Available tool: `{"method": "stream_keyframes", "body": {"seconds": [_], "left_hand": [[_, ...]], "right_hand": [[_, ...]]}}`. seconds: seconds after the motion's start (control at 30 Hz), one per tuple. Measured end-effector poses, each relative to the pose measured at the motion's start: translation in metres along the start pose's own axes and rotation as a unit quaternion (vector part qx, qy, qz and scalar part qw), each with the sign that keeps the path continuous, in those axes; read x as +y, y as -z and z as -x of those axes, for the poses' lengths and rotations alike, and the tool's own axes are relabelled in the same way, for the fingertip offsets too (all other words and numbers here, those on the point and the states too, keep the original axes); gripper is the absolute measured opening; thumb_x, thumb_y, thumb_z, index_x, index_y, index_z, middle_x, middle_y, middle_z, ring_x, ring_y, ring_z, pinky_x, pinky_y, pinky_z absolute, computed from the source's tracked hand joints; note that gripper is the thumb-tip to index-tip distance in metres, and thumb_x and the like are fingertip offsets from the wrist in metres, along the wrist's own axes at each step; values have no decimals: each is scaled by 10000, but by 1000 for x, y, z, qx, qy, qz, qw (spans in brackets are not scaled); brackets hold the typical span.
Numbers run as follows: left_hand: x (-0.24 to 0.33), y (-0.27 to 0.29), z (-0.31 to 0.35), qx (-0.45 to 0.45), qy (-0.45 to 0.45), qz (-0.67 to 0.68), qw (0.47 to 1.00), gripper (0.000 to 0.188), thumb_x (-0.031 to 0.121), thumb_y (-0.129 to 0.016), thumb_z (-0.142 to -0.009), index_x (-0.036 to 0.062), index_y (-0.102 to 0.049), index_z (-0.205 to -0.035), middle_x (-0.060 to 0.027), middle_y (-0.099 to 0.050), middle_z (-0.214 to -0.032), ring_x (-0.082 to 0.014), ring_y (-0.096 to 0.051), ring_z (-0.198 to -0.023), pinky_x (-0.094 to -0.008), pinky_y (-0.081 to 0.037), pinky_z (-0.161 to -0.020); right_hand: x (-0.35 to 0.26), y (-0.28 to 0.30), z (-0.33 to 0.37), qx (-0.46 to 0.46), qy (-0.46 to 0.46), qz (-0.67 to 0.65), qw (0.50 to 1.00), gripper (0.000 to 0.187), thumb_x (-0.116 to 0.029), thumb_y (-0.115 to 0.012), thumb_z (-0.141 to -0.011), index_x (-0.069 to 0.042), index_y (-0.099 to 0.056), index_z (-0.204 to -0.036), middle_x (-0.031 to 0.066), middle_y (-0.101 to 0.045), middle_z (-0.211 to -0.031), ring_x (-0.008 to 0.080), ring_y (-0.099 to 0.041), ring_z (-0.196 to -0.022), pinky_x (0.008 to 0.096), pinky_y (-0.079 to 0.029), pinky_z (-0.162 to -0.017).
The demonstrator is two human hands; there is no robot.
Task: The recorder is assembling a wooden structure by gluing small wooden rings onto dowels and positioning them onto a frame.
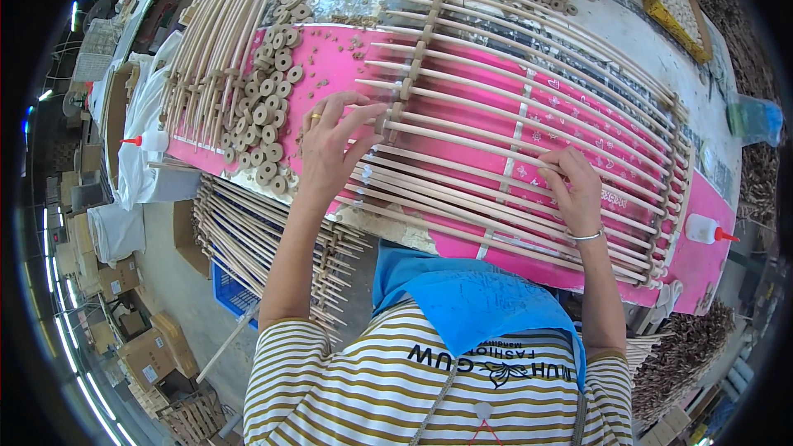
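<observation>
Many pale wooden rods lie side by side across a pink table cover [326, 54], their tapered tips to the left. My left hand [330, 142] pinches a small brown wooden disc [391, 125] near the left end of one rod [462, 144]. Farther along that rod, my right hand [574, 186] has thumb and fingers closed on it. Beyond my left hand, a row of similar discs [428, 31] sits on the neighbouring rods. Nearer rods [438, 196] show no disc at their left ends. More discs line the rods' right ends.
Loose discs [268, 111] are heaped left of my left hand. Behind them stands a bundle of rods with discs [215, 41]. Red-tipped white bottles lie at the left edge [153, 141] and right edge [702, 230]. A yellow tray [700, 48] holds small pale pieces; a blue crate [227, 285] stands below.
</observation>
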State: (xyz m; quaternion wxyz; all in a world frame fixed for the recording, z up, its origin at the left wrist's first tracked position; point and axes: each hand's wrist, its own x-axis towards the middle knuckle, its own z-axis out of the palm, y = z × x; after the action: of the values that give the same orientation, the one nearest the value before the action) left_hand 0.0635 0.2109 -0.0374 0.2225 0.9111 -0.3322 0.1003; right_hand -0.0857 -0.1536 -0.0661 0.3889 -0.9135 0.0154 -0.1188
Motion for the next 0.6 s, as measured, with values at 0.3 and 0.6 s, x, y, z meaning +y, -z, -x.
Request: {"method": "stream_keyframes", "body": {"seconds": [0.3, 0.6], "left_hand": [[5, -11, 3, -23, 20, 48, 998, 449, 173, -815, -791, 215, -745, -1233, -15, -648, -1172, -269, -607, -1120, -449, -413, -1006], [3, -16, 6, -28, 29, 53, 998, 500, 183, -835, -786, 203, -737, -1275, -18, -651, -1214, -272, -604, -1138, -437, -410, -1017]], "right_hand": [[1, -4, 2, -25, 38, 87, 995, 124, -143, -701, -969, -20, -717, -975, 121, -623, -867, 298, -644, -809, 401, -499, -711], [-2, -4, 5, -28, 26, 47, 998, 138, -92, -711, -951, -23, -727, -1069, 118, -628, -867, 277, -634, -777, 374, -488, -698]]}}
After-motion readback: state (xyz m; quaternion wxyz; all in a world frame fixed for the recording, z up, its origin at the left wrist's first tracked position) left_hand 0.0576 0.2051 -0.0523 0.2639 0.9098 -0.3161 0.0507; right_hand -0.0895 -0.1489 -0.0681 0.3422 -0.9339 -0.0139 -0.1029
